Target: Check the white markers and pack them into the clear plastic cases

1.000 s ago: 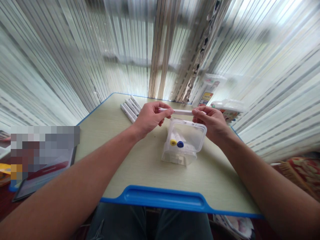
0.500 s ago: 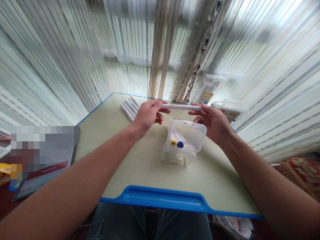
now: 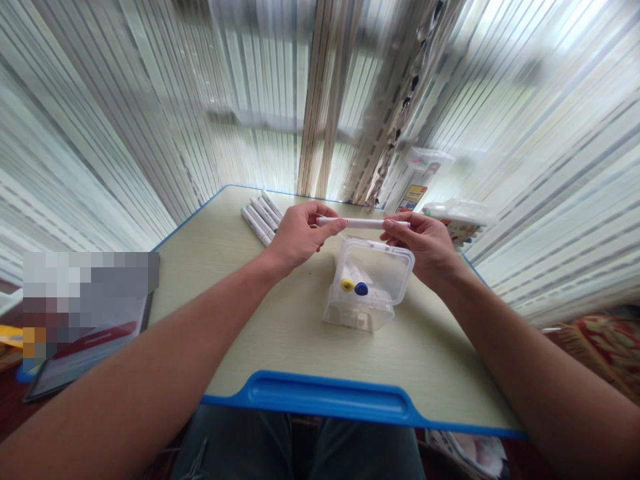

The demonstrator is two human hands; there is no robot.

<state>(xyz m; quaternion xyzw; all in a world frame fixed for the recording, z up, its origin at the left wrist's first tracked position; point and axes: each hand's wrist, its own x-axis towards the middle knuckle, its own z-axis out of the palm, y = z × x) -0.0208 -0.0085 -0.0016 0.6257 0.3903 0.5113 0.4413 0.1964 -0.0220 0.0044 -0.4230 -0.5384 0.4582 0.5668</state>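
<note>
A white marker (image 3: 365,223) with pinkish ends is held level above the table. My left hand (image 3: 303,230) pinches its left end between thumb and fingers. At the other end, my right hand (image 3: 417,239) grips it the same way. Just below stands a clear plastic box (image 3: 333,313) with its lid (image 3: 383,270) raised. Inside lie markers with a yellow cap (image 3: 347,285) and a blue cap (image 3: 361,289) facing me. Several white markers (image 3: 259,220) lie side by side on the table, left of and partly behind my left hand.
The pale table (image 3: 280,327) has a blue rim with a tray groove (image 3: 327,397) at its front edge. A clear package (image 3: 417,177) and another container (image 3: 460,220) stand at the back right. A tablet-like device (image 3: 95,347) is at the left. Curtains (image 3: 250,87) hang behind.
The marker has come slightly lower and turned, so its pink ends now show. Both hands have shifted their fingers along it, with the thumbs now across the front.
</note>
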